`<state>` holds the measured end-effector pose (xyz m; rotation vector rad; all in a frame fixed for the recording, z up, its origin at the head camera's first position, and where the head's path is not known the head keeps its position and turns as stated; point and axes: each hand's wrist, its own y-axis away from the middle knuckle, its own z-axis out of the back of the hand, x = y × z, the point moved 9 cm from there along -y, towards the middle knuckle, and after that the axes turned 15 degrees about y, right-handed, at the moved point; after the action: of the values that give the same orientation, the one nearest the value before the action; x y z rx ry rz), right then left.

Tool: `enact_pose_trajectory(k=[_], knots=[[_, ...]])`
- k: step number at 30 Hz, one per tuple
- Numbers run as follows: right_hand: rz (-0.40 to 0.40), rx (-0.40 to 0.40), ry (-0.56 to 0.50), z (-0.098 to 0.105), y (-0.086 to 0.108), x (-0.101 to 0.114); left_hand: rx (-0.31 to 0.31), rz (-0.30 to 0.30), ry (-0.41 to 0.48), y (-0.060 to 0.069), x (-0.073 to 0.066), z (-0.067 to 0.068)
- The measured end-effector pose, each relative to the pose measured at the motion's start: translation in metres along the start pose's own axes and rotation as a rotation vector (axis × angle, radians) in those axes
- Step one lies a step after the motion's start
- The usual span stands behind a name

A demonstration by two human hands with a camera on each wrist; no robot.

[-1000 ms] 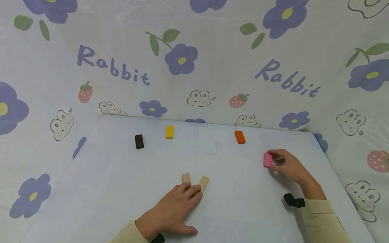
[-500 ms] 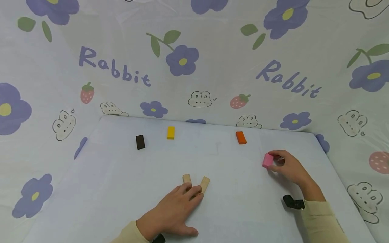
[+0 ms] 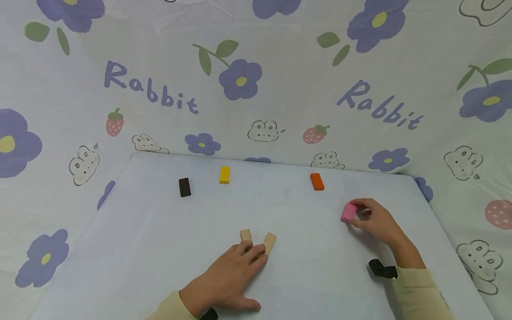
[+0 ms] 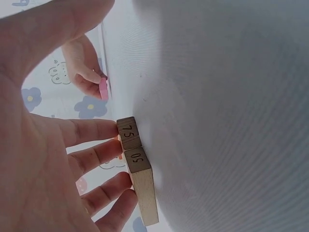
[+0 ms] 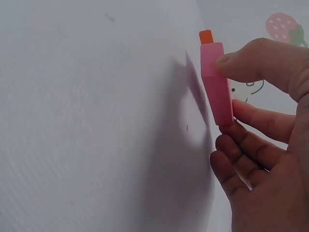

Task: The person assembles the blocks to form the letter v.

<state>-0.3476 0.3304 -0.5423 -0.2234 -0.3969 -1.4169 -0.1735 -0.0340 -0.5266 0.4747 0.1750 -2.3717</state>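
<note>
Between the thumb and fingers of my right hand point(image 3: 378, 222) a pink block point(image 3: 348, 213) is pinched; in the right wrist view the pink block point(image 5: 217, 87) is tilted, with a shadow beside it on the table. My left hand point(image 3: 228, 278) lies with spread fingers against two plain wooden blocks, one point(image 3: 246, 235) at the left and one point(image 3: 270, 242) at the right, set at an angle to each other. In the left wrist view the fingertips touch the wooden blocks, whose ends read 75 point(image 4: 129, 133) and 50 point(image 4: 138, 160).
A dark brown block point(image 3: 185, 187) and a yellow block point(image 3: 225, 175) lie at the back left of the white table point(image 3: 304, 271). An orange block point(image 3: 317, 182) lies back right, beyond the pink one. A patterned cloth point(image 3: 288, 89) rises behind the table.
The right hand has moved slightly left with the pink block, which now leans more. The left hand and the wooden blocks have stayed in place.
</note>
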Motion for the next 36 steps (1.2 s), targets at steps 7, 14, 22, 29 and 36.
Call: enact_pose_trajectory(k=[7, 14, 22, 29, 36], knots=[[0.03, -0.019, 0.005, 0.001, 0.001, 0.017, -0.012, -0.001, -0.005, 0.0, -0.001, 0.001], [0.041, -0.016, -0.005, 0.001, 0.003, 0.027, -0.005, 0.004, 0.006, -0.001, -0.001, 0.001], [0.099, -0.03, -0.013, 0.004, 0.007, 0.047, -0.025, -0.007, 0.007, 0.001, -0.003, 0.004], [0.14, -0.058, 0.002, 0.009, 0.012, 0.06, -0.023, -0.008, 0.004, 0.0, -0.003, 0.004], [0.156, -0.076, -0.018, 0.013, 0.014, 0.072, 0.002, 0.005, 0.015, 0.0, -0.003, 0.004]])
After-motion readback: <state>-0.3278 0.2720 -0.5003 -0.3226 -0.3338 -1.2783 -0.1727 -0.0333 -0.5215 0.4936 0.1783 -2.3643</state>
